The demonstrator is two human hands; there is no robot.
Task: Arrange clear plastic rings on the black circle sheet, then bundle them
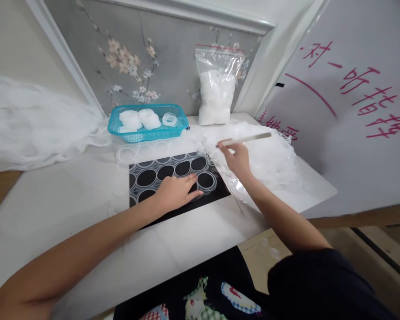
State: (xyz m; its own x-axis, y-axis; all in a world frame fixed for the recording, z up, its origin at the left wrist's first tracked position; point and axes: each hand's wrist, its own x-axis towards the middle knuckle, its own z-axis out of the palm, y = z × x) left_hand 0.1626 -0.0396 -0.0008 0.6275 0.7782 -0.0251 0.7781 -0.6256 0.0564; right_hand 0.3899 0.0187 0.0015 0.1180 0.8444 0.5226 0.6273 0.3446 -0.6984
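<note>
A translucent sheet of joined round rings [182, 168] lies partly on a black mat [220, 189] and reaches beyond it at the back left. My left hand [177, 191] is pressed down on this sheet, fingers stretched out and thumb apart, covering some of the rings. To its right, my right hand [236, 158] is closed around a slim, pale, pen-like tool [253, 138] that points to the left. The tool's tip is too small to make out. Beneath and behind that hand spreads a heap of clear and white plastic pieces [270, 162].
Behind the mat stands a blue plastic basket [118, 133] with white ring stacks in it. A filled zip bag [216, 95] leans against the framed floral panel [173, 58]. A large white ring pile [36, 124] is at left; a whiteboard [360, 169] with red writing borders the right.
</note>
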